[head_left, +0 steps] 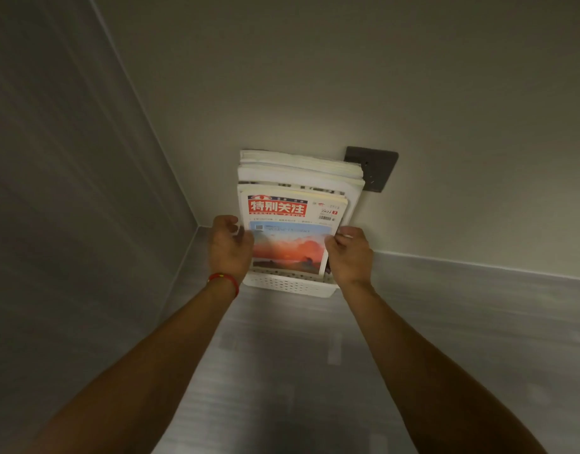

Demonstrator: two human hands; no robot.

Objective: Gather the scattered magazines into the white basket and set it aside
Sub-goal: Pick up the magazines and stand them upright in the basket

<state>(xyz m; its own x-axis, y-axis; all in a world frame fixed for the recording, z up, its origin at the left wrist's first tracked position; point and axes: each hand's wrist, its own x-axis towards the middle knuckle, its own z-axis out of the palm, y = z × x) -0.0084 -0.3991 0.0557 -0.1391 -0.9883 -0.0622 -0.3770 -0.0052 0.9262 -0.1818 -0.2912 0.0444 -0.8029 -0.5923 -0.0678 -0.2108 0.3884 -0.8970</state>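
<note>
A smooth, matte wall [347, 77] fills the far side and meets a grey panelled wall [69, 158] on the left in a corner. Below them runs a brushed-metal counter [314, 371] with a faint streaked sheen. At its far edge, against the wall, stands the white basket [291, 285], a rectangular plastic one with rows of small holes. The magazines [288, 204] stand upright inside it, glossy and flat, the nearest showing a red title block and an orange sunset picture. Behind their right corner sits a dark square wall socket [377, 168]. The left hand [229, 244], a red string bracelet [224, 281] on its wrist, curls its fingers on the left edge of the nearest magazine; the right hand [349, 253] pinches the right edge.
</note>
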